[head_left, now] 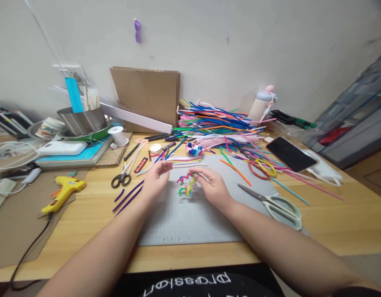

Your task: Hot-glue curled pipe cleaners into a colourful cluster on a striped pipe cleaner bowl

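Observation:
Between my hands, over the grey cutting mat [190, 222], is a small curled piece of multicoloured pipe cleaner [188, 187] in pink, yellow and green. My right hand [212, 187] pinches its upper right end between thumb and fingertips. To the left, my left hand [157, 177] is apart from the piece, with its thumb and fingers separated and nothing between them. Just behind the hands sits a coiled blue, white and pink pipe cleaner ring [195, 149]. Short purple pipe cleaner strips [128, 198] lie beside my left wrist.
Green-handled scissors [280, 210] rest right of my right hand; black-handled scissors [121, 179] lie at left. A yellow glue gun [63, 192] with a cord is further left. Behind are a big pile of pipe cleaners [215, 119], cardboard [147, 95] and a phone [291, 154].

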Demonstrator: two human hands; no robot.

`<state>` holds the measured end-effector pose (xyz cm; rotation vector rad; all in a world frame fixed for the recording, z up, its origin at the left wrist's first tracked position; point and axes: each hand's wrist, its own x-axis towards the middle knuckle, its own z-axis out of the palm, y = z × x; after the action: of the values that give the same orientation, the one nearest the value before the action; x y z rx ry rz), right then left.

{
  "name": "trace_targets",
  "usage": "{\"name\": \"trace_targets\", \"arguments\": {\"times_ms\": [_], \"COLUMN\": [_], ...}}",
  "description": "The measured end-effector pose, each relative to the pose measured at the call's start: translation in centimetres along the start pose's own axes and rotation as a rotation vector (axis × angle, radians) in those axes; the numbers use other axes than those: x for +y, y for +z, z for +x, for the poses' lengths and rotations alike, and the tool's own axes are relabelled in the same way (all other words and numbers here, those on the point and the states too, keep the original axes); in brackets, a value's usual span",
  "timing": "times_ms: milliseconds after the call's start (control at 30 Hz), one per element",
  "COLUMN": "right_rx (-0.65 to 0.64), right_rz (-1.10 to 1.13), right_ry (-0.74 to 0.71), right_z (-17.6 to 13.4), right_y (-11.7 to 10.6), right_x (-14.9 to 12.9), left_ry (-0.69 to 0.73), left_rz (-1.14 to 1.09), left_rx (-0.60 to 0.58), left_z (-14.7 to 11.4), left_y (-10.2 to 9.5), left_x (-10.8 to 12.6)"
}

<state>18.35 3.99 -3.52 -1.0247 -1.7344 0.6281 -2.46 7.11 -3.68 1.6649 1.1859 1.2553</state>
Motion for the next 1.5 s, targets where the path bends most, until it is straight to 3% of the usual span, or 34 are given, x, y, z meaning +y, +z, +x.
{"name": "trace_targets", "arguments": {"times_ms": [267,500,833,1200,1367,1500], "right_rx": [-0.06,-0.075,-0.072,-0.036,-0.037,-0.02], "right_rz": [-0.094,0.147,0.0,-0.049,-0.036,0.002], "right_ry": [-0.008,0.278,0.168,0.153,0.131,0.084], "right_z": [0.2,0.2,0.2,0.1,0.1,0.1], "right_y": [-1.6,-1.1,-1.4,-1.1,-1.1,-1.4], "right_x": [-0.7,-0.1,-0.6,-0.3,-0.4,-0.6], "left_ry": [-0.11,-0.099,-0.101,-0.123,-0.114,-0.041], "left_rz": [0.012,0.03,0.043,0.059,0.084,0.081], "left_rx": [0.075,0.066,0.084,0.073,0.029,-0.037], "left_z": [0.2,-0.1,0.1,-0.2,-0.2,-0.6], "left_y": [-0.2,-0.1,-0.3,-0.1,0.0,0.1], "left_x": [-0.9,-0.4,-0.4,-0.3,-0.5,0.6]}}
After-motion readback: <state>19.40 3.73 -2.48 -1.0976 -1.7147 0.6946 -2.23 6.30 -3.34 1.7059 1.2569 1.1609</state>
